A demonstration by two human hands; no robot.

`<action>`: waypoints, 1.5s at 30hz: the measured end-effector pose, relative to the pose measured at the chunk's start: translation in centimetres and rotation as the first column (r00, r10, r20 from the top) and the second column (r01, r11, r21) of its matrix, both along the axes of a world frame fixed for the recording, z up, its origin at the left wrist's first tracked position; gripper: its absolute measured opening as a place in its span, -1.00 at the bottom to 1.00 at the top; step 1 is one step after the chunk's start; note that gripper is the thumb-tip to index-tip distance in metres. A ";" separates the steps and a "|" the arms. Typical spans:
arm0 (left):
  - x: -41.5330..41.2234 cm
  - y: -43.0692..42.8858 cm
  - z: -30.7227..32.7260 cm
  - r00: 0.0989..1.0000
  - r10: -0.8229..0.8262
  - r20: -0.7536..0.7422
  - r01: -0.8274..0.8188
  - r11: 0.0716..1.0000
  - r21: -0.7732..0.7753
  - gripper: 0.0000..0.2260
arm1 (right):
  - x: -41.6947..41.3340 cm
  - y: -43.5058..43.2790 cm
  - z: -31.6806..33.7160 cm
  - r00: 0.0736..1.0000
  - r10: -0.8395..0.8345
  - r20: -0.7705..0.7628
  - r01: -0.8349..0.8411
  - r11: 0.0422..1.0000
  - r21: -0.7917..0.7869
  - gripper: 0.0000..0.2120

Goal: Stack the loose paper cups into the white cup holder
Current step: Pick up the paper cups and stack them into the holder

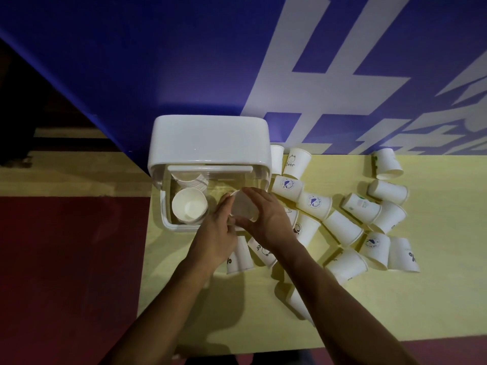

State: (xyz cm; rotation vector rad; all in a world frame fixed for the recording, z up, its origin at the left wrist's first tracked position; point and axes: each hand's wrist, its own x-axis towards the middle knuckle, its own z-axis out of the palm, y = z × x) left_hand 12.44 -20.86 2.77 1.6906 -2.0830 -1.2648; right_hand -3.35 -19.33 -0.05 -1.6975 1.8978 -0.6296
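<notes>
The white cup holder [210,139] stands at the table's left end, its clear front open. Inside it on the left sits a stack of white paper cups [189,205], mouth toward me. Both hands hold one white paper cup [243,206] over the holder's right side. My left hand [218,233] grips its left wall and my right hand [266,214] curls round its right wall. Several loose paper cups [342,227] lie tipped over on the table to the right; some lie partly under my forearms.
The pale yellow table [395,306] ends just left of the holder and near my body. A blue wall with large white lettering [329,75] rises right behind the holder. Dark red floor [66,259] lies to the left.
</notes>
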 end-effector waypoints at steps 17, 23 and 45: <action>-21.0 0.4 5.5 0.892 -0.451 -0.029 0.419 0.848 -0.324 -0.52 | -20.2 11.4 6.8 0.852 -0.521 0.051 0.523 0.849 -0.076 -0.70; -34.7 -2.2 4.2 0.810 -0.560 0.175 0.582 0.731 -0.356 -0.51 | -30.4 14.5 7.6 0.786 -0.613 0.081 0.617 0.785 -0.043 -0.68; -50.9 -10.2 -5.3 0.135 -0.663 0.736 0.969 -0.067 -0.238 -0.46 | -45.1 12.3 -2.0 0.875 -0.471 0.112 0.437 0.868 0.234 -0.35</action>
